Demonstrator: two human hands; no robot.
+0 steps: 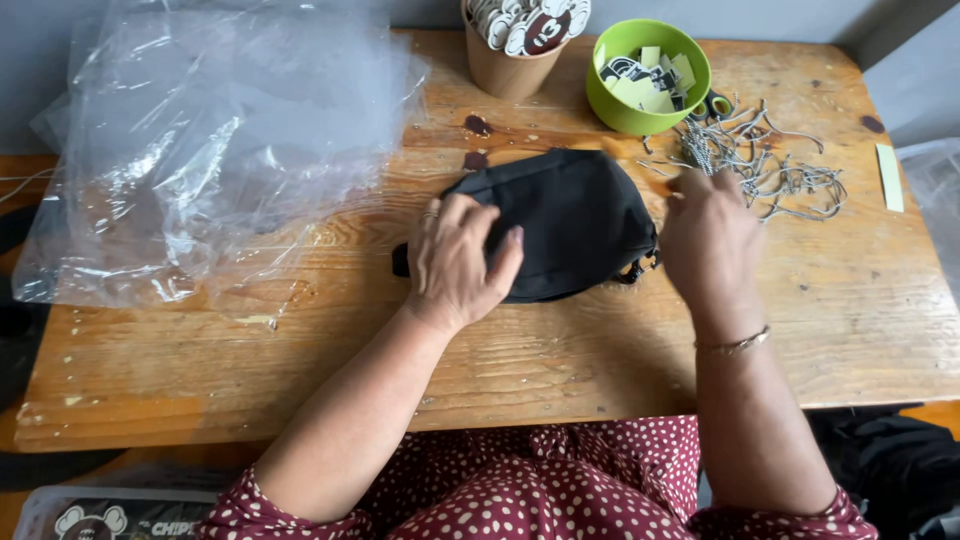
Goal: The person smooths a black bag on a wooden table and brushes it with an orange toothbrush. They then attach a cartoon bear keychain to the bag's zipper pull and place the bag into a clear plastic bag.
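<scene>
At table centre: black fabric pouch, lying flat on wooden table. Left hand pressed palm-down on pouch, fingers spread, not clasped. Right hand open, just beside pouch's right end, near grey cord pile. Behind: green bowl, paper cup. Far left: clear plastic bags.
</scene>
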